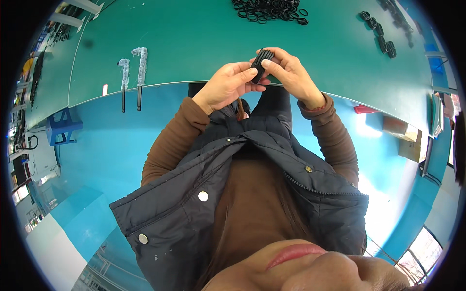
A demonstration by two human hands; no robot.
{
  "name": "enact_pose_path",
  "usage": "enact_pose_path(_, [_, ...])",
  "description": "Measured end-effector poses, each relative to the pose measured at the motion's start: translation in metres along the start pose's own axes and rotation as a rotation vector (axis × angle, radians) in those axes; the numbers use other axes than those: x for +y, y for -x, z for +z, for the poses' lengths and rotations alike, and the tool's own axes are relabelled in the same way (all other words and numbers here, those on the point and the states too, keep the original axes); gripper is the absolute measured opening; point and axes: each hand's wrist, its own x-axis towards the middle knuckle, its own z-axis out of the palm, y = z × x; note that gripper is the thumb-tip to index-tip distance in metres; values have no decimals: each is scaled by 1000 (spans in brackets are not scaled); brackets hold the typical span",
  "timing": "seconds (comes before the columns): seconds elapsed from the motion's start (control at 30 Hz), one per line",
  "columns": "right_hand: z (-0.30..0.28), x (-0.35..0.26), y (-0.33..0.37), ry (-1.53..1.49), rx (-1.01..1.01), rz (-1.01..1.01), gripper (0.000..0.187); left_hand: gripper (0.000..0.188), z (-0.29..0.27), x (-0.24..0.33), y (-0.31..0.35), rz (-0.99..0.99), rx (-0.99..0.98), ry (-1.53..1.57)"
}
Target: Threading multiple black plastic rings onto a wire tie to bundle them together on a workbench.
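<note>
A small stack of black rings (262,65) is held between my two hands, just over the near edge of the green table (184,58). My left hand (234,81) grips the stack's left side, thumb pressed against it. From the right, my right hand (290,73) closes on the same stack, its thumb on the face toward me and its fingers behind. The fingers hide part of the stack. Farther back on the table lies a loose heap of black rings (272,10).
Two L-shaped tools (141,68) wrapped in clear film lie at the left, black ends jutting past the table edge. Several ring bundles (380,35) form a row at the right. A blue stool (63,127) and cardboard boxes (405,137) stand on the floor.
</note>
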Motion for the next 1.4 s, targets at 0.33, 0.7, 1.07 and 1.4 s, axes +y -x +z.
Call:
enact_pose_path(0.33, [3, 3, 0, -79, 77, 44, 43, 36, 10, 1, -4, 20, 59, -126])
enact_pose_path(0.7, [3, 9, -1, -105, 115, 13, 46, 33, 3, 9, -3, -32, 172, -168])
enact_pose_path(1.07, [0, 7, -1, -27, 132, 17, 47, 32, 16, 8, -1, 1, 153, -181])
enact_pose_path(1.4, [18, 9, 4, -8, 202, -92, 45, 28, 24, 0, -5, 84, 182, -447])
